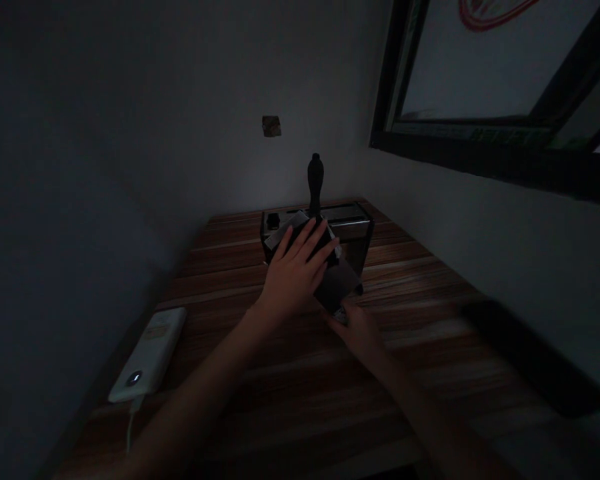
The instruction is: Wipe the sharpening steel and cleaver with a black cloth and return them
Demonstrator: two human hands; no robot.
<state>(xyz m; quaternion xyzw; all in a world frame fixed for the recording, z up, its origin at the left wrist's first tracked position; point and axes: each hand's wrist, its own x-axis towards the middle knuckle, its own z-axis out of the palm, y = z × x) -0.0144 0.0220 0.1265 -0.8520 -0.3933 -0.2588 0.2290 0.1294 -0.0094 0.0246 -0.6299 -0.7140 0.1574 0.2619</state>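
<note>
My left hand (pixel 297 267) lies with its fingers stretched and spread over a black piece (pixel 330 257), its palm side hidden. A paler flat metallic strip (pixel 281 233) shows past the fingertips. Below, a wide dark-grey flat piece (pixel 337 285), perhaps a blade, slants down to my right hand (pixel 360 330). That hand is closed around its lower corner; its fingers are partly hidden. Right behind the hands stands a black and silver slotted holder (pixel 355 223), probably a knife block. A black handle (pixel 315 179) rises upright from it.
The wood-grain table (pixel 220 267) meets walls on both sides and behind. A white power bank (pixel 150 353) with a cable (pixel 131 427) lies at the left. A blurred long black object (pixel 535 357) is at the right, below a dark-framed window (pixel 480 67). The light is dim.
</note>
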